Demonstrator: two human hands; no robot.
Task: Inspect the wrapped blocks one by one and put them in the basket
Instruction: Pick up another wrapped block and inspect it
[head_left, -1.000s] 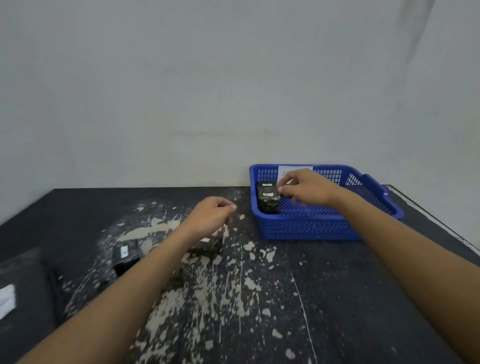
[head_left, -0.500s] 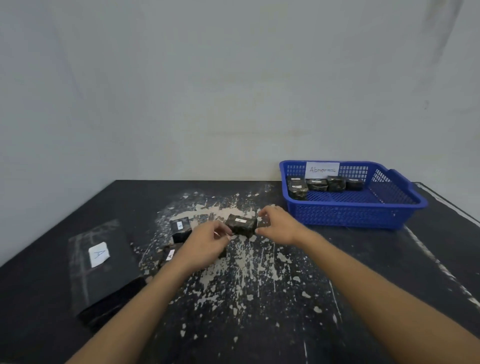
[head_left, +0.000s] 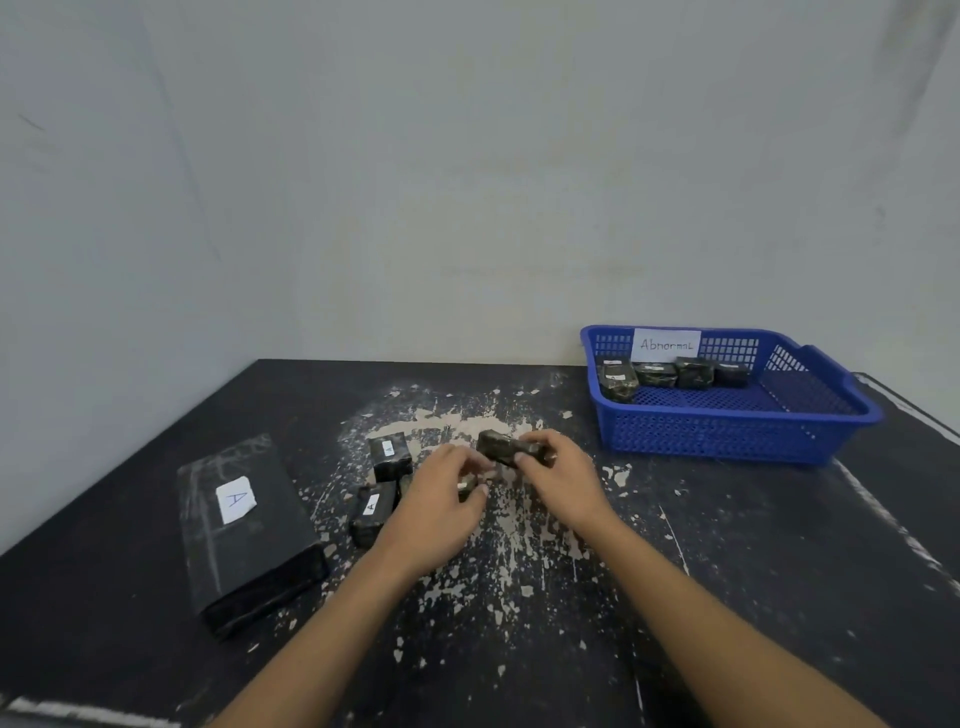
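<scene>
The wrapped block (head_left: 500, 448) was held over the paint-flecked table (head_left: 727, 571), its right end gripped by the right hand (head_left: 563, 475), thumb and fingers curled round it. The left hand (head_left: 439, 501) hovered just beside its left end, fingers curled (whether they touched anything could not be told). A far labelled block (head_left: 389, 457) and a near labelled block (head_left: 371, 512) lay left of that hand. The blue basket (head_left: 727, 436), with a row of blocks (head_left: 655, 374) inside, stood well apart to the right.

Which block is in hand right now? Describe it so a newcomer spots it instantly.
Start at the blue basket on the dark table, far right, then look left to the chipped patch at centre. The wrapped block there is gripped in the right hand; its neighbours to the left lie on the table, white labels up.
</scene>
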